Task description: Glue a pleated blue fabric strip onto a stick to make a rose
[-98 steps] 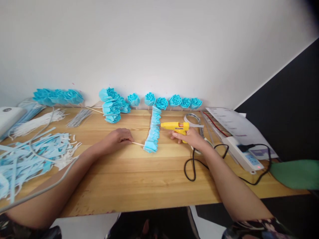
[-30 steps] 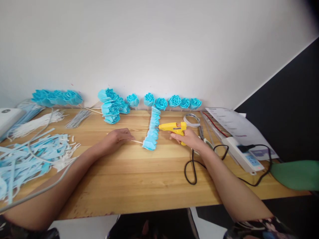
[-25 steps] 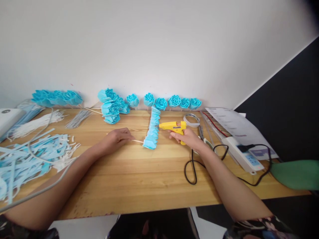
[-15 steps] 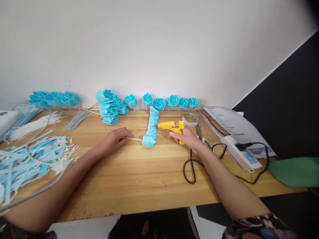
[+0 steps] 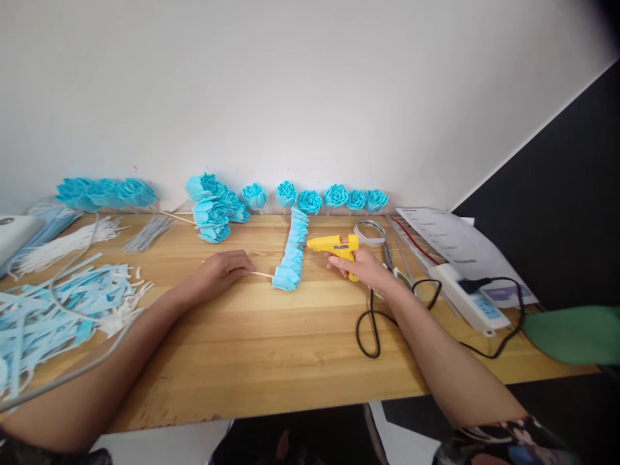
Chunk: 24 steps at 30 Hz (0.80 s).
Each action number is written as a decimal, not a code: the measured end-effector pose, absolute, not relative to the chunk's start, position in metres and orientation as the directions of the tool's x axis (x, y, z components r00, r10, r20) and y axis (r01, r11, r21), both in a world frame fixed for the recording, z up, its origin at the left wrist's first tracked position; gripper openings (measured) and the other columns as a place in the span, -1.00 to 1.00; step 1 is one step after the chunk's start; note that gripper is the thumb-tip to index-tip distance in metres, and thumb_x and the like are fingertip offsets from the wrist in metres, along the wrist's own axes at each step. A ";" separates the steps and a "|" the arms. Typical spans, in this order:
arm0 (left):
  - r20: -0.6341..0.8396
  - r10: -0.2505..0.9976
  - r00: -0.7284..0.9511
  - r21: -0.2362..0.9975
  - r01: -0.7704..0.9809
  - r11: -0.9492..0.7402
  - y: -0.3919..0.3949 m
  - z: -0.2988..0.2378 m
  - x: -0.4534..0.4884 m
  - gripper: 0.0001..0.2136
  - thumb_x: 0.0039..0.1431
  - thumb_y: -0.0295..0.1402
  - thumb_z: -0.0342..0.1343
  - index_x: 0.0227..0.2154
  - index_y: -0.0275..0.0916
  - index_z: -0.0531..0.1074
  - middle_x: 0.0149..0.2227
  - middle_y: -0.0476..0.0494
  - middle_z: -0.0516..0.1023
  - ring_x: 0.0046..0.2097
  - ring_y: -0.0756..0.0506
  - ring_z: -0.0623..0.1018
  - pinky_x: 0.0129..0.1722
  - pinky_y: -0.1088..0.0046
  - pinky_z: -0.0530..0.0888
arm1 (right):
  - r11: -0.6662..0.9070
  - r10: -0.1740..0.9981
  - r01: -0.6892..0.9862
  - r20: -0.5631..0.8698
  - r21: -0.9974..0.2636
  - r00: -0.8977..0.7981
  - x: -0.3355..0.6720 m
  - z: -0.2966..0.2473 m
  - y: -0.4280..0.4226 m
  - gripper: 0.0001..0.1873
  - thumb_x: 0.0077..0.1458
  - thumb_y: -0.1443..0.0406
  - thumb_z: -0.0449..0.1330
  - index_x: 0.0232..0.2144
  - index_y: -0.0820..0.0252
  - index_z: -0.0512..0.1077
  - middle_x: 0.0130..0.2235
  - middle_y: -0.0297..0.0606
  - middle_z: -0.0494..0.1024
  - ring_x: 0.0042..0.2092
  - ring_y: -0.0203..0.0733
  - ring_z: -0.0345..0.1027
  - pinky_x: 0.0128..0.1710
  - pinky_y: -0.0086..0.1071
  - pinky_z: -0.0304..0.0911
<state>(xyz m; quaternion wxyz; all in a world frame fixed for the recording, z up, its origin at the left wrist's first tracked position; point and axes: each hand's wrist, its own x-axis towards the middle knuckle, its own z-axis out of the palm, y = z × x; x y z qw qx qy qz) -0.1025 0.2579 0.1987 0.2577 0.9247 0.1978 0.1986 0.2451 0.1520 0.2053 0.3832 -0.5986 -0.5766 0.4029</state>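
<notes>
Between the fingers of my left hand (image 5: 223, 271) is a thin pale stick (image 5: 261, 274). Its right end runs into the near end of a pleated light-blue strip (image 5: 293, 252), which lies lengthwise away from me on the wooden table. My right hand (image 5: 361, 263) is wrapped round the handle of a yellow hot glue gun (image 5: 334, 244). The gun's nozzle points left and meets the strip's right edge, about midway along it. Whether glue is coming out is too small to tell.
Finished blue flowers (image 5: 335, 195) line the wall, with a cluster (image 5: 212, 219) further left. Loose blue and white strips (image 5: 53, 316) cover the table's left side. Scissors (image 5: 389, 258), a black cord (image 5: 371, 352), a power strip (image 5: 477, 307) and a paper sheet (image 5: 450, 242) lie right.
The near end of the pleated strip has shifted slightly left and towards me, along with the stick. My left hand has edged left; the glue gun has hardly moved.
</notes>
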 end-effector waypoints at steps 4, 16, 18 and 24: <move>0.243 0.469 0.849 0.557 0.273 -0.784 0.256 0.205 -0.104 -0.77 0.39 -0.35 -0.08 -0.26 -0.27 0.48 -0.26 -0.14 0.52 -0.22 -0.06 0.50 -0.21 0.45 0.38 | -0.041 0.999 0.386 -0.048 -0.922 -0.009 0.243 0.210 0.150 -0.56 0.03 -0.01 0.26 -0.22 0.22 0.52 -0.42 -0.26 0.58 -0.51 -0.30 0.28 -0.51 -0.42 0.17; 0.274 0.462 0.843 0.525 0.272 -0.807 0.258 0.203 -0.104 -0.78 0.38 -0.37 -0.07 -0.27 -0.27 0.47 -0.29 -0.13 0.52 -0.23 -0.06 0.49 -0.21 0.44 0.37 | -0.090 0.991 0.538 -0.127 -0.838 -0.031 0.239 0.222 0.145 -0.57 0.00 -0.03 0.25 -0.37 0.25 0.53 -0.58 -0.38 0.39 -0.53 -0.31 0.20 -0.53 -0.43 0.10; 0.306 0.455 0.836 0.507 0.262 -0.821 0.259 0.200 -0.102 -0.78 0.38 -0.38 -0.07 -0.28 -0.28 0.47 -0.29 -0.14 0.52 -0.23 -0.06 0.48 -0.21 0.44 0.37 | -0.069 0.992 0.560 -0.115 -0.825 -0.048 0.239 0.222 0.146 -0.56 0.00 -0.04 0.24 -0.36 0.24 0.54 -0.57 -0.37 0.41 -0.53 -0.31 0.20 -0.53 -0.42 0.10; 0.348 0.450 0.822 0.485 0.253 -0.837 0.259 0.195 -0.099 -0.78 0.38 -0.38 -0.06 -0.31 -0.28 0.48 -0.30 -0.15 0.51 -0.23 -0.07 0.46 -0.22 0.42 0.37 | -0.017 0.996 0.613 -0.068 -0.790 -0.061 0.239 0.219 0.146 -0.57 0.00 -0.02 0.25 -0.28 0.21 0.55 -0.40 -0.28 0.57 -0.41 -0.20 0.35 -0.42 -0.37 0.21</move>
